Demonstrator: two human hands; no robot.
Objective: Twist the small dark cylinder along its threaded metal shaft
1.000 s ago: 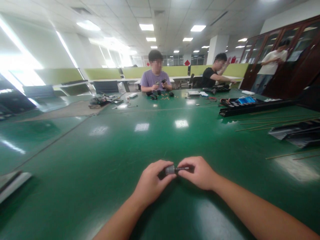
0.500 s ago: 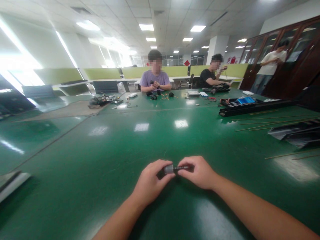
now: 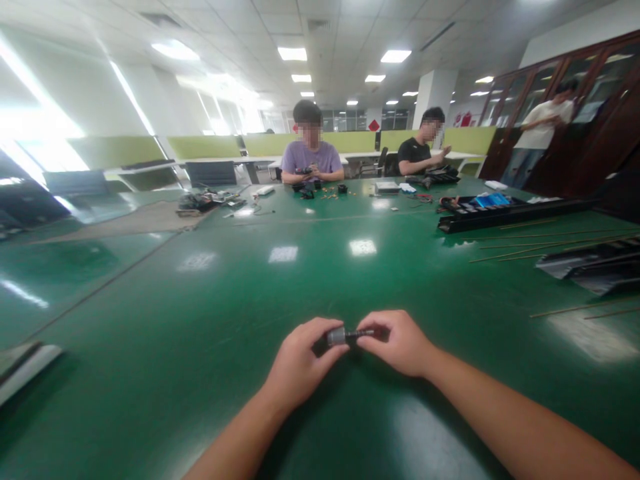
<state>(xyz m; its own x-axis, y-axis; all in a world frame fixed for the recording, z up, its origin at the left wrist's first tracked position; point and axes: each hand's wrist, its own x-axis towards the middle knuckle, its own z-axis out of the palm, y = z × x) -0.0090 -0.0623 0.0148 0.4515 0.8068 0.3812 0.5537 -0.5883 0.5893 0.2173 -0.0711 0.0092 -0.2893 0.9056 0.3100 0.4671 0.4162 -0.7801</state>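
Observation:
Between the thumb and fingers of my left hand [image 3: 303,360] sits a small grey cylinder with a dark ribbed shaft [image 3: 337,336], lying sideways. The shaft points right, where my right hand [image 3: 400,343] pinches its end between thumb and forefinger. Its exact kind is too small to make out, and my fingers cover parts of both ends. Both hands are just above the green table [image 3: 240,287], near its front.
Across the table sit a person in a purple shirt [image 3: 325,159] and one in black [image 3: 409,155], with small parts before them. At right lie black channels [image 3: 595,263], thin rods [image 3: 530,252] and a blue item [image 3: 493,200]. A light-edged panel [image 3: 33,370] lies left.
My hands and the cylinder have hardly moved. Across the table, the person in black has lowered a raised hand, and the person in purple has shifted their hands.

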